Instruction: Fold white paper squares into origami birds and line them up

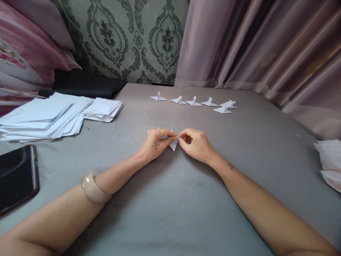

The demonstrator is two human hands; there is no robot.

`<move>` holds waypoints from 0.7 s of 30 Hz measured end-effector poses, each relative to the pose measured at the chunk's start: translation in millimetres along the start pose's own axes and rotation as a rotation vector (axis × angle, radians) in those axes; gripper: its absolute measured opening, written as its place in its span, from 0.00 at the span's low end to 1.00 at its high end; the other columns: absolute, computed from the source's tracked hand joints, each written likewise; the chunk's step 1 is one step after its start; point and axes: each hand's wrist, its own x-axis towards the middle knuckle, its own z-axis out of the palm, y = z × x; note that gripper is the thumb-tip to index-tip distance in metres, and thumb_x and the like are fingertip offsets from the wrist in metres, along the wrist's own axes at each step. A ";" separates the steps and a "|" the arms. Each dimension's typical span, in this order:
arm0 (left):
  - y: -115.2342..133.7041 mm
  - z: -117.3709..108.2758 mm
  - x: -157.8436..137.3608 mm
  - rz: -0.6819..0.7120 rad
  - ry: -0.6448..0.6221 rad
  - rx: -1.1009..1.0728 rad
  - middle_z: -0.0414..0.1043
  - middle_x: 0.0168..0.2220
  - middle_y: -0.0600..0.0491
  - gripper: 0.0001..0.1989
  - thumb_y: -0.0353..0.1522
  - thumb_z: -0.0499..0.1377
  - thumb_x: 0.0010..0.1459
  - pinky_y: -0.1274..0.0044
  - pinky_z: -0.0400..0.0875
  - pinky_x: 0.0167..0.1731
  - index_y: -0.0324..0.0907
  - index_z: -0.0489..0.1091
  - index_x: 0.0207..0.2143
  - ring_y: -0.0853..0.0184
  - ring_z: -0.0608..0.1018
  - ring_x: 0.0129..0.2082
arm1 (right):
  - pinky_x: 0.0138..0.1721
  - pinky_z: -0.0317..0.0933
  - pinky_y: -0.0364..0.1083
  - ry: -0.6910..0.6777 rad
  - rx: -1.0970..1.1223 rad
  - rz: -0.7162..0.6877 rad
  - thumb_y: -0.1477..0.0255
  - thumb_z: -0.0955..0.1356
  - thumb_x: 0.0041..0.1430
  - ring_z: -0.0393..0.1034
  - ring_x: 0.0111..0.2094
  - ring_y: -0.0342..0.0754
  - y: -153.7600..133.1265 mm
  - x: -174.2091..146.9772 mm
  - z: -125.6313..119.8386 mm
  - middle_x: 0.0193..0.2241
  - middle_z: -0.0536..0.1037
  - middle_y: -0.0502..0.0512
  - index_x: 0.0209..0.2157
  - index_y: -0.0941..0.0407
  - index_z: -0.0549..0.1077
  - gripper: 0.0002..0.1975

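Near the middle of the grey cloth surface, a small folded piece of white paper (174,145) is pinched between both hands. My left hand (159,141) grips it from the left, thumb and forefinger pressed together. From the right, my right hand (196,143) pinches the paper's narrow end with its fingertips. One pointed white corner sticks out below the fingers; much of the rest is hidden behind them. Beyond my hands stands a row of several small folded paper figures (194,101) with spread, pointed sides.
Stacks of white paper sheets (53,115) lie at the left, with a smaller paper pile (103,108) beside them. A dark phone (18,177) rests at the left edge. Black cloth (87,82) lies behind the stacks. Crumpled white material (330,161) sits far right. Curtains (255,46) hang behind.
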 end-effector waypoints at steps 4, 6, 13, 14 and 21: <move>-0.7 0.3 0.1 -0.008 -0.008 -0.013 0.79 0.33 0.54 0.08 0.34 0.59 0.58 0.78 0.70 0.37 0.44 0.78 0.34 0.68 0.78 0.34 | 0.32 0.57 0.43 0.000 -0.030 -0.010 0.73 0.64 0.55 0.65 0.28 0.43 -1.3 -0.3 0.4 0.27 0.74 0.51 0.29 0.54 0.71 0.03; -1.5 0.8 -0.1 -0.029 -0.006 -0.027 0.80 0.33 0.54 0.08 0.34 0.59 0.58 0.78 0.70 0.36 0.44 0.78 0.35 0.67 0.79 0.33 | 0.32 0.56 0.43 0.006 -0.037 -0.012 0.73 0.64 0.55 0.65 0.28 0.43 -2.4 -0.4 0.5 0.27 0.73 0.50 0.29 0.54 0.70 0.03; -3.6 1.5 0.1 -0.042 -0.013 -0.032 0.80 0.32 0.53 0.08 0.35 0.59 0.57 0.78 0.71 0.34 0.43 0.77 0.34 0.67 0.79 0.33 | 0.31 0.56 0.42 0.038 -0.043 -0.032 0.75 0.64 0.53 0.64 0.27 0.43 -4.6 -0.6 1.2 0.26 0.72 0.50 0.28 0.54 0.68 0.02; -3.4 1.5 0.2 -0.039 -0.009 -0.031 0.80 0.32 0.53 0.08 0.34 0.59 0.57 0.78 0.71 0.35 0.43 0.78 0.34 0.67 0.79 0.33 | 0.31 0.55 0.42 0.042 -0.042 -0.031 0.75 0.64 0.53 0.63 0.27 0.42 -4.6 -0.6 1.3 0.26 0.71 0.49 0.28 0.54 0.68 0.02; 4.4 1.6 -0.2 -0.094 0.032 -0.105 0.79 0.33 0.53 0.06 0.32 0.60 0.55 0.78 0.71 0.38 0.42 0.77 0.32 0.67 0.79 0.35 | 0.29 0.54 0.42 0.076 -0.007 -0.021 0.75 0.65 0.51 0.62 0.26 0.41 -5.9 0.1 2.0 0.25 0.69 0.47 0.27 0.54 0.67 0.02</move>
